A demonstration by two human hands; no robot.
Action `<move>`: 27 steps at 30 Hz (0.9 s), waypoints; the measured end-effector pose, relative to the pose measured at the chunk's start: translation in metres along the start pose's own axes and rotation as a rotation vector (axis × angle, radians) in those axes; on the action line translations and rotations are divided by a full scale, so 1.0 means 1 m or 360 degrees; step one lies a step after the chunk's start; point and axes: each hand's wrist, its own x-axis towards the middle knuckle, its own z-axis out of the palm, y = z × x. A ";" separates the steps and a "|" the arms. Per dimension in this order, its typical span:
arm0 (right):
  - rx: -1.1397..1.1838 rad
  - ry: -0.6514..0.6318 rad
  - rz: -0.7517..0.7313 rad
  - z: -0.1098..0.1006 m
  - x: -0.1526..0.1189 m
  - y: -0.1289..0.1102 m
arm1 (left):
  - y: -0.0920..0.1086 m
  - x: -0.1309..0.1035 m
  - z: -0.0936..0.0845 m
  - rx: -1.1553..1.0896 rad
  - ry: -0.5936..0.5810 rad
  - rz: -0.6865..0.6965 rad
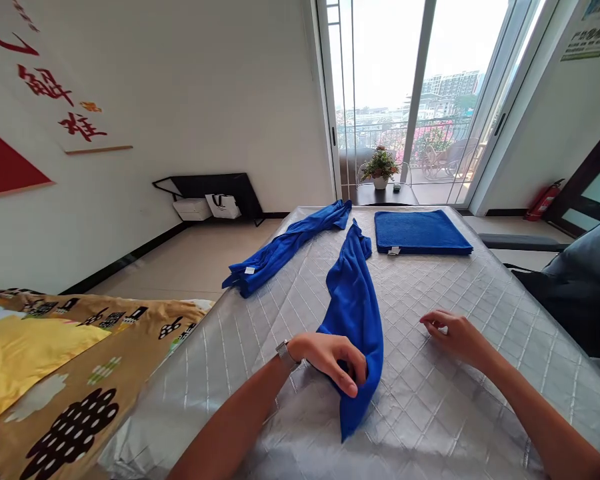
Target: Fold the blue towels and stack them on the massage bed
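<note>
A crumpled blue towel (353,293) lies lengthwise down the middle of the silver quilted cover (420,420), its near end narrowing to a point. My left hand (333,363), with a watch on the wrist, is on its near part, fingers curled into the cloth; the fingertips are partly hidden. To the right, apart from the towel, my right hand (445,333) hovers low over the cover, fingers loosely bent and nothing visible in them. Another bunched blue towel (290,247) with a white tag stretches along the far left. A neat stack of folded blue towels (423,232) sits at the far right.
A bed with a brown patterned blanket (145,333) adjoins on the left. Beyond the far edge stands a small table with a potted plant (380,167), before sliding glass doors. At right are a dark chair (575,287) and a fire extinguisher (544,200).
</note>
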 end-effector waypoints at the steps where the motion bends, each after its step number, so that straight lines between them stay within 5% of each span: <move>1: -0.0004 -0.0028 -0.0014 0.000 0.000 -0.001 | 0.002 -0.004 -0.001 0.0000 0.0047 0.0025; 5: 0.0001 -0.0090 -0.0079 0.000 -0.001 -0.004 | -0.002 -0.022 -0.011 0.0353 0.0558 -0.0039; 10: 0.0007 -0.0111 -0.0099 0.002 0.001 -0.001 | -0.017 -0.028 -0.013 0.0815 0.0443 -0.0062; 15: -0.0008 -0.0111 -0.0113 0.003 0.002 0.003 | -0.023 -0.029 -0.008 0.0814 0.0744 -0.0156; 22: 0.0087 -0.0089 -0.0254 0.006 -0.001 0.001 | -0.004 -0.035 0.037 0.0411 0.1347 -0.0198; 27: 0.0294 -0.0116 -0.0410 0.001 -0.010 -0.033 | 0.034 0.003 0.070 0.0062 0.1689 -0.0037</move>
